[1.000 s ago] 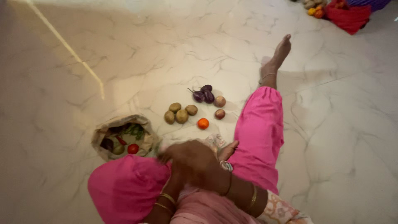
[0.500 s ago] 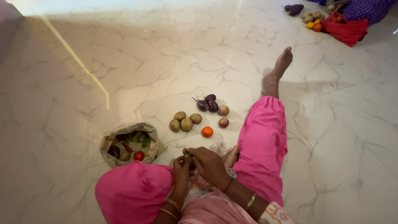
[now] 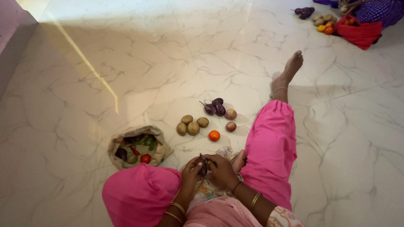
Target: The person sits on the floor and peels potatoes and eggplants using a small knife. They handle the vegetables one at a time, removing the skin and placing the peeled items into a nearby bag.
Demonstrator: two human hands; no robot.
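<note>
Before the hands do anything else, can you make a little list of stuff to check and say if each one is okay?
1. Both hands on the small dark vegetable: ok. The left hand and right hand meet around it.
2. Grip firm: cannot tell; fingers hide most of it.
3. What kind of vegetable it is: cannot tell; it looks dark purple like the eggplants.
4. Bag open and close by: ok; it sits beside the left knee with a red tomato inside.
5. Sorted groups apart: ok. The potatoes, eggplants, onions and orange fruit lie separately.
6. Bare floor near the groups: ok.
</note>
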